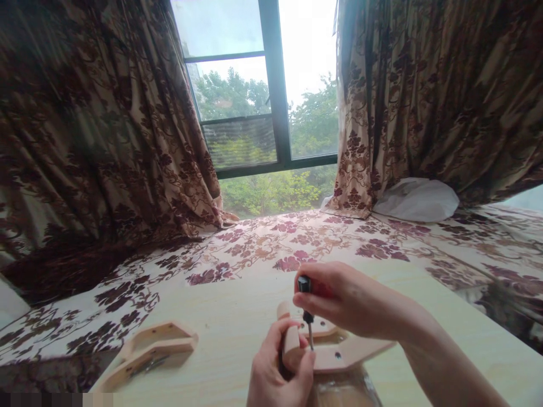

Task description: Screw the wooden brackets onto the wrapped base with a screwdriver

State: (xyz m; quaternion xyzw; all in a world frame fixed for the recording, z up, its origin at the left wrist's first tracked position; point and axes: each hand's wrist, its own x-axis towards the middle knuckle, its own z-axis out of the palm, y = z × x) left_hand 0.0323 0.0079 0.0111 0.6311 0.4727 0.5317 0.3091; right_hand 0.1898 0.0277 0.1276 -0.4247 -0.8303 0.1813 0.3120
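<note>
A screwdriver (304, 284) with a dark handle stands nearly upright in my right hand (345, 291), its fingers closed round the handle. The metal shaft points down at a pale wooden frame (326, 359) with angled arms and dark holes or screw heads. My fingers partly hide where the tip meets the wood. Wrapped round the frame's near left end is my left hand (275, 367), its thumb close to the screwdriver tip. Beneath the frame lies something brown in clear plastic (345, 390), partly hidden.
To the left, an angled wooden piece (182, 343) lies on the light wooden board (224, 322), with several small dark screws (148, 365) beside it. A floral cloth (254, 243) spreads behind the board. A white plastic bag (418, 200) rests near the right curtain (356, 141).
</note>
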